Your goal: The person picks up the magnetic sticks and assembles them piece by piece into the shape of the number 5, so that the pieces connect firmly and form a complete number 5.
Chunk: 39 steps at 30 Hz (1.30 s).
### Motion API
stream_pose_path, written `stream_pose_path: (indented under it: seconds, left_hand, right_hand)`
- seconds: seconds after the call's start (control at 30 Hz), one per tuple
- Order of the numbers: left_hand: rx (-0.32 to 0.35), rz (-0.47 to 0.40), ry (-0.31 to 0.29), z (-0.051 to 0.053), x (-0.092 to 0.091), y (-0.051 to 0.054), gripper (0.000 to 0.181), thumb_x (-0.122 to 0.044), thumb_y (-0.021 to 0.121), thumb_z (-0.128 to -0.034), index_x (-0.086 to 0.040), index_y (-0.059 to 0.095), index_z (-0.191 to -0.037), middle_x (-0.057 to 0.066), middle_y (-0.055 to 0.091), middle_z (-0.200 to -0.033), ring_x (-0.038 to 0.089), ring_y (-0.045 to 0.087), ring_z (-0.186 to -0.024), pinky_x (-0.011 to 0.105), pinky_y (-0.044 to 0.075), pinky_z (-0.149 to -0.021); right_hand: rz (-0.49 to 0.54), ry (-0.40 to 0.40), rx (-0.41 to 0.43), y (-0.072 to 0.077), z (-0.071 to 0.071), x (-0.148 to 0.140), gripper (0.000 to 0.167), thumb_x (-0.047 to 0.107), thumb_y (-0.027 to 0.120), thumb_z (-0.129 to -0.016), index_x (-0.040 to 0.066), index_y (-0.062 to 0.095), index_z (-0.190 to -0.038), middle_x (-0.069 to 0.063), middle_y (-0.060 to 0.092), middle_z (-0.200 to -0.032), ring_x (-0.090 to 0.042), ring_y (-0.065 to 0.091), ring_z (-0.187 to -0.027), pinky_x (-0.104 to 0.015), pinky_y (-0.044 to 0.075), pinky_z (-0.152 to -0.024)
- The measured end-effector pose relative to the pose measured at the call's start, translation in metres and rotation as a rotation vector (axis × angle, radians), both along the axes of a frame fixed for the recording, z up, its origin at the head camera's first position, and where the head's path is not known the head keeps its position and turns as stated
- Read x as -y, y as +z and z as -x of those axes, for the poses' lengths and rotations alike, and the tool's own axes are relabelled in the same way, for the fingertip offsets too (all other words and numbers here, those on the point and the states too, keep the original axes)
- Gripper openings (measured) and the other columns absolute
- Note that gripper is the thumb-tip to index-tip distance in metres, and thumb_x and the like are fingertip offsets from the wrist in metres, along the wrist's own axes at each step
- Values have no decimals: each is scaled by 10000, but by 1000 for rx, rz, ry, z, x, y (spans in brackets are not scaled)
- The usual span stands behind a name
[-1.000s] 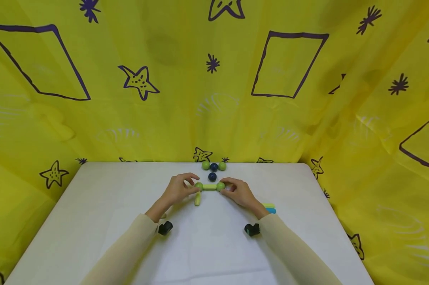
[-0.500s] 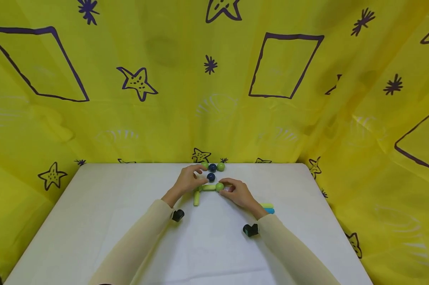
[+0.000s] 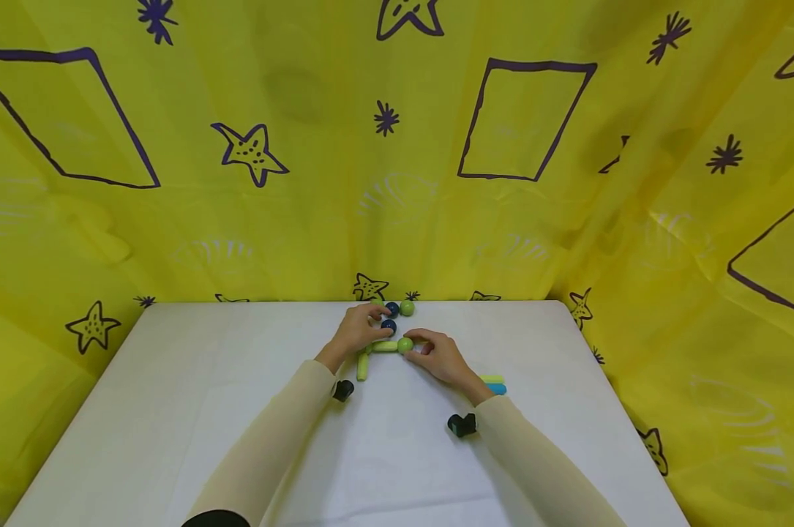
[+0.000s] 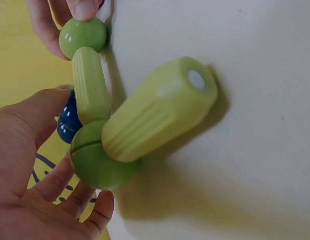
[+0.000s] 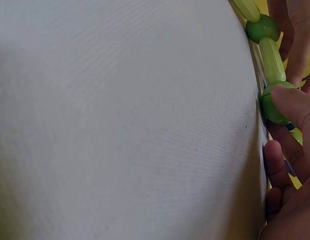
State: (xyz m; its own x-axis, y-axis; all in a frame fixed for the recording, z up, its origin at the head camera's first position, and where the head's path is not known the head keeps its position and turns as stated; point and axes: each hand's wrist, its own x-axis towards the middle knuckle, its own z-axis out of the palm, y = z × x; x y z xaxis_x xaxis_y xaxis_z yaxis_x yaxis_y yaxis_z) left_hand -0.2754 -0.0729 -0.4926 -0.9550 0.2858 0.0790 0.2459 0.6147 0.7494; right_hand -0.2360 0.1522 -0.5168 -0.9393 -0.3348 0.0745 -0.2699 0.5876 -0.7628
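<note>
In the head view, my right hand pinches a green ball between thumb and fingers. That ball joins a pale green ridged rod, which runs to a second green ball, largely covered by my left hand in the head view. From this second ball another pale green rod points toward me. My left hand reaches around a dark blue ball, thumb on its near side and a finger beyond it. Whether the fingers press on the ball is unclear; the index finger is hidden in the left wrist view.
At the table's back edge, another dark blue ball sits beside a green ball; another green ball is partly covered. A yellow-green rod and a blue rod lie by my right wrist. A yellow curtain stands behind the table.
My left hand has left the left green ball of the joined pieces and moved forward and right to the dark blue ball. My right hand stays on its green ball.
</note>
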Motion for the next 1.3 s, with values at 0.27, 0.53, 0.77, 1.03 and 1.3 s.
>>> stream_pose_path:
  seconds: [0.27,0.53,0.77,1.03,1.3]
  left_hand:
    - [42,69,32,-1,-7,4,312,-170,831,-879,-103,742,-1170,136,708,-1094,299,629,-1035,462,503,-925]
    - [26,93,22,2,-8,0,269,-173,835,-874,-106,755,-1122,111,714,-1032,280,638,-1004,449,515,-911]
    - [-7,47,22,3,-6,-1,264,-154,834,-872,-101,755,-1119,119,721,-1041,271,639,-960,427,522,-867]
    - [-13,7,19,-4,4,8,262,-159,830,-873,-107,736,-1111,87,728,-1071,237,612,-915,391,512,-827]
    - [-85,-47,21,-17,18,16,271,-143,829,-858,-73,717,-1094,74,742,-1043,230,630,-891,372,511,-802]
  right_hand:
    - [1,-3,7,-1,0,1,350,209,783,-929,188,712,-1271,47,629,-835,-127,538,-715,-292,429,-671]
    - [-3,2,-5,-2,0,0,361,211,780,-931,184,710,-1284,56,650,-855,-118,546,-713,-294,434,-678]
    - [-7,15,-22,-2,1,0,353,210,775,-936,177,708,-1281,48,669,-922,-117,548,-735,-293,444,-692]
    - [-6,6,-27,-1,2,1,349,202,779,-931,166,714,-1273,46,684,-965,-117,539,-730,-277,431,-675]
    - [-7,-2,-19,-1,0,1,351,195,784,-928,171,716,-1272,39,703,-1042,-117,540,-739,-273,434,-687]
